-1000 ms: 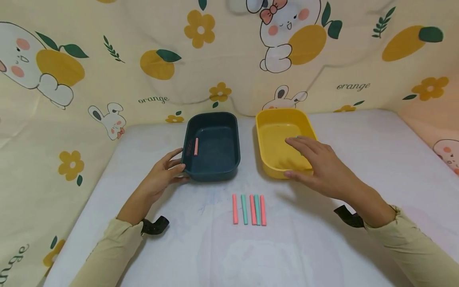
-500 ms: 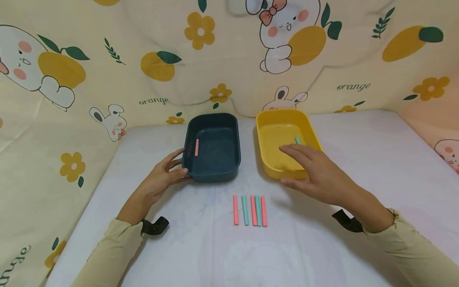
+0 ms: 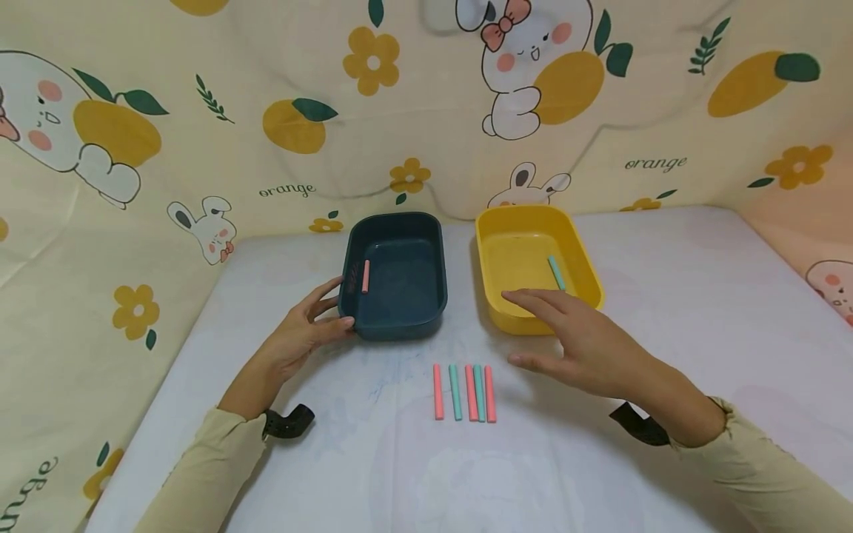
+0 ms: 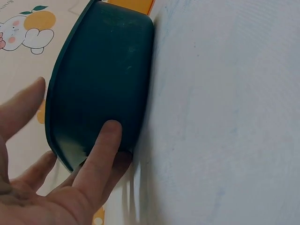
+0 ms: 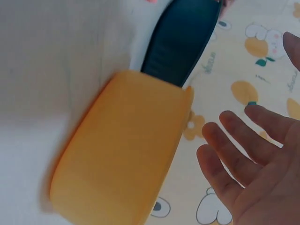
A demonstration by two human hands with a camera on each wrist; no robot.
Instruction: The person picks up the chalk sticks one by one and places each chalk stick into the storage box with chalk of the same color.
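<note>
My left hand point(image 3: 300, 337) rests its nearly straight fingers against the near left corner of a dark teal bin point(image 3: 403, 329); the left wrist view shows its fingers point(image 4: 101, 154) on the bin's outer wall. One pink chalk stick point(image 3: 366, 277) lies inside that bin. Over the near right edge of a yellow bin point(image 3: 485, 274) hovers my right hand point(image 3: 586, 340), spread and holding nothing. A green chalk stick point(image 3: 556, 272) lies in the yellow bin. In front of the bins, three pink chalk sticks point(image 3: 437, 392) and two green chalk sticks point(image 3: 455, 392) lie in a row on the table.
The table point(image 3: 373, 466) has a pale cloth with faint bluish marks near the chalk. Behind and to the left hangs a cream curtain point(image 3: 220, 163) printed with rabbits and oranges. Both bins stand close to it, with a narrow gap between them.
My right hand has drawn back toward me and slightly left from over the yellow bin, uncovering the green chalk stick inside. My left hand has stayed at the teal bin.
</note>
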